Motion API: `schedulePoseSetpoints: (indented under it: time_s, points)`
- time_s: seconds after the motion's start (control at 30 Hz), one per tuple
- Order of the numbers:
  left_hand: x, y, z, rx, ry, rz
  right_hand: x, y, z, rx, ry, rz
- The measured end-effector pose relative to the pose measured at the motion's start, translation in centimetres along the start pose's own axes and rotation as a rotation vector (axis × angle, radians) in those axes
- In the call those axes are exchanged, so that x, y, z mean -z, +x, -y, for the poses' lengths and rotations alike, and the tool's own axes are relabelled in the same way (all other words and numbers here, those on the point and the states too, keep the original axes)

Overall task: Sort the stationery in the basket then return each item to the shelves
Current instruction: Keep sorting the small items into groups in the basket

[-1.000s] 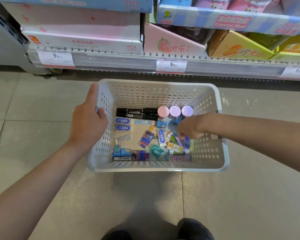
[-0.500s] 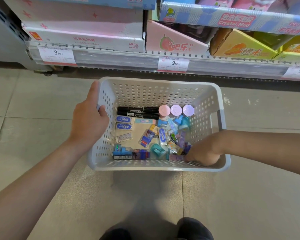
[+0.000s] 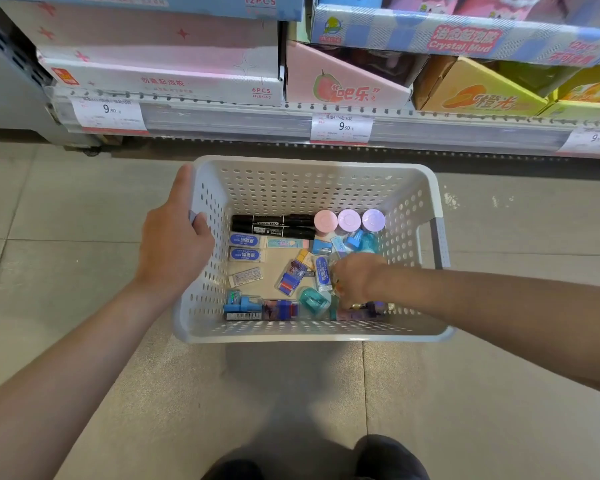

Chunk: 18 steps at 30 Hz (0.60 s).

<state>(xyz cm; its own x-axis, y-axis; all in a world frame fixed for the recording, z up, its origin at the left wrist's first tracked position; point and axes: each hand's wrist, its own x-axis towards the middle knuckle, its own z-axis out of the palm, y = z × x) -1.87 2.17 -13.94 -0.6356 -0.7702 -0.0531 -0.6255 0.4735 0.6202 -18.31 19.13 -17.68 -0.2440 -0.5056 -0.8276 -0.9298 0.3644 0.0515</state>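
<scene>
Pale grey perforated basket (image 3: pixel 312 188), two black markers (image 3: pixel 272 226), one pink and two lilac round caps (image 3: pixel 349 220).

A shop is shown, seemingly a stationery or toy aisle. Beyond the left hand (image 3: pixel 174 247), a shelf edge (image 3: pixel 257 121) is fitted with a clear price rail, and printed price tags (image 3: pixel 342 128) reading 9.90 are clipped into it. Above the rail, display cartons (image 3: pixel 160 74) marked "6PCS" and "12PCS" are stacked, with a "Crystal Mud" box (image 3: pixel 458 36) farther right. A perforated white basket (image 3: pixel 312 188), gripped by that hand at its rim, is filled with small packaged goods. A tiled floor (image 3: pixel 66 209) is seen beneath both hands.
</scene>
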Motion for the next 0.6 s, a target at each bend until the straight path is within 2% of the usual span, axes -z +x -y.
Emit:
schedulePoseSetpoints:
  time_s: [0.07,0.2,0.4,0.53,0.6]
  points:
    - [0.0,0.0,0.2,-0.007,0.002,-0.001,-1.1,0.7,0.3,-0.047,-0.008,-0.071]
    - [0.0,0.1,0.3,-0.016,0.008,-0.002,-1.5,0.9,-0.3,0.025,0.055,-0.087]
    - [0.0,0.0,0.2,-0.008,0.011,0.002,-0.4,1.1,-1.1,0.141,-0.011,0.142]
    - [0.0,-0.1,0.1,-0.007,0.013,0.005,-0.2,1.9,-0.6,0.165,-0.138,0.205]
    - [0.0,-0.1,-0.1,-0.005,0.015,0.0,-0.3,2.6,-0.8,0.162,-0.125,0.265]
